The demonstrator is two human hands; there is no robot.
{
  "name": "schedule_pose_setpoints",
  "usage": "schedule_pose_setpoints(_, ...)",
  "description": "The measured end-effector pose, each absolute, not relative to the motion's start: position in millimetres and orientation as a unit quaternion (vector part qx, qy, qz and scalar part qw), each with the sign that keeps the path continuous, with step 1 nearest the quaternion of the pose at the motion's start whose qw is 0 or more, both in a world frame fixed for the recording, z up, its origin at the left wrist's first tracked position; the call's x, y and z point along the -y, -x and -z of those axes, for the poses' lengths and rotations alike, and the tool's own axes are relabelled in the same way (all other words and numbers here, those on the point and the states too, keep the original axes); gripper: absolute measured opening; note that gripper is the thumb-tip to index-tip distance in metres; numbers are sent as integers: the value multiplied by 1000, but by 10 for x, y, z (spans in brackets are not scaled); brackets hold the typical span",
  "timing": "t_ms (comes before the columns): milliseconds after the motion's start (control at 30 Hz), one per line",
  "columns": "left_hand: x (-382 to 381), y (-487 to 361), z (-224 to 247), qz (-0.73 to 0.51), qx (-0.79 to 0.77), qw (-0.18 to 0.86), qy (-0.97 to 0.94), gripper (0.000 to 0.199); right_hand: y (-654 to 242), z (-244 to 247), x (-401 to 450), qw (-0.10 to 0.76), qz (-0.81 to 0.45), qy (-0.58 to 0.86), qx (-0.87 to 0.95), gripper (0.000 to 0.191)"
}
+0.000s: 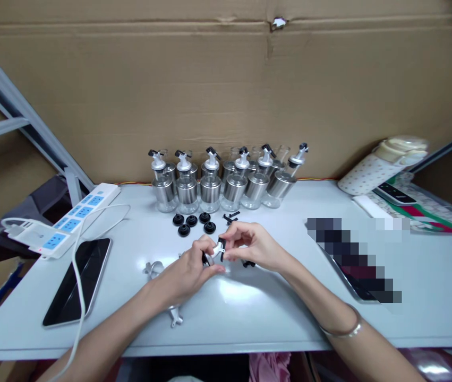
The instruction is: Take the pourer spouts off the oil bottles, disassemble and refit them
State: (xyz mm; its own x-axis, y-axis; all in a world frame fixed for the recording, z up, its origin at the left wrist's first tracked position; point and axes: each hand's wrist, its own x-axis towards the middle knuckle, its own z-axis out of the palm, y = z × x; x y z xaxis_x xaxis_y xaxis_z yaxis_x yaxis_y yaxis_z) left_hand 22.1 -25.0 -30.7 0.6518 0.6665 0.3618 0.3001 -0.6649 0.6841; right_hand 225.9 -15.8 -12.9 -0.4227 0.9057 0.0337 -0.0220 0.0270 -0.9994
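Observation:
My left hand is closed around a silver pourer spout with a black base, held above the middle of the table. My right hand pinches a small black flip cap at the spout's tip. Several round black stoppers lie just beyond my hands, beside thin black pieces. Another small black piece is partly hidden under my right hand. Near my left forearm lie silver spout parts, partly covered. Behind stands a row of glass and steel oil bottles, the front ones topped with pourers.
On the left are a white power strip, its white cable and a dark-screened phone. A dotted flask leans at the back right, above a blurred-out device. Cardboard walls the back.

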Motion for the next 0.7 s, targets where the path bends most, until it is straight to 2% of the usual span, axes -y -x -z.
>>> schedule_pose_setpoints(200,243,-244,330,-354,-241,274,-861,18,-2219,140,163,408,-547,359,637,38)
schedule_pose_setpoints(400,264,-242,345,-338,-232,284,-867,18,-2158,129,223,402,-455,374,702,33)
schedule_pose_setpoints(533,293,-224,315,-351,-219,305,-858,23,-2191,76,235,387,-512,368,672,35)
schedule_pose_setpoints(700,286,-236,291,-385,-196,325,-841,32,-2291,54,177,346,-658,302,596,34)
